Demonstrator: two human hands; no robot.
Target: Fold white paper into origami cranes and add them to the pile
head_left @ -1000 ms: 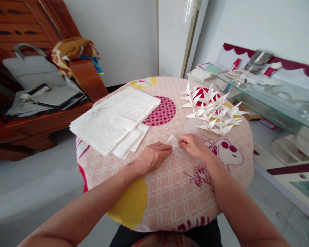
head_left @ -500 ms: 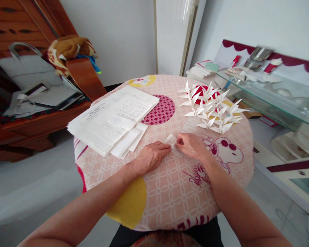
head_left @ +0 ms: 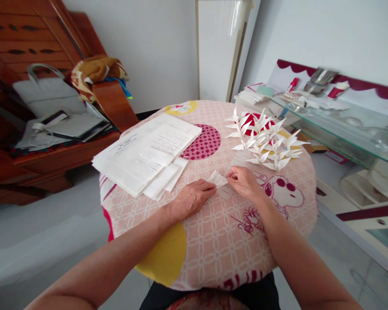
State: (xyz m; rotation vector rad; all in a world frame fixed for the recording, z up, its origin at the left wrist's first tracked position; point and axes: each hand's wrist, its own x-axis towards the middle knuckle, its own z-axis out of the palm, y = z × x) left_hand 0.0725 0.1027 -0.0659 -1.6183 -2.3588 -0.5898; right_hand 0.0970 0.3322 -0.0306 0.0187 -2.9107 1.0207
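Note:
A small folded piece of printed paper (head_left: 217, 179) lies on the round table, between my two hands. My left hand (head_left: 194, 198) is closed, its fingertips pressed together on the paper's left corner. At the right corner, the thumb and forefinger of my right hand (head_left: 245, 183) are pinched at the edge, partly hiding it. Beyond my right hand stands a cluster of several white folded paper cranes (head_left: 267, 140). To the left of the folded piece is a stack of printed sheets (head_left: 145, 150), with smaller cut pieces of paper (head_left: 163, 181) poking out at its near side.
A pink patterned cloth (head_left: 213, 241) covers the table. On the right is a glass-topped shelf unit (head_left: 336, 125) with papers and metal bowls. A wooden bench (head_left: 67, 150) on the left holds a grey bag (head_left: 48, 94) and a brown cloth (head_left: 98, 71).
My right hand has shifted slightly right along the folded paper, and more of its surface shows. My left hand stays at the left corner. The whole view has tilted a little.

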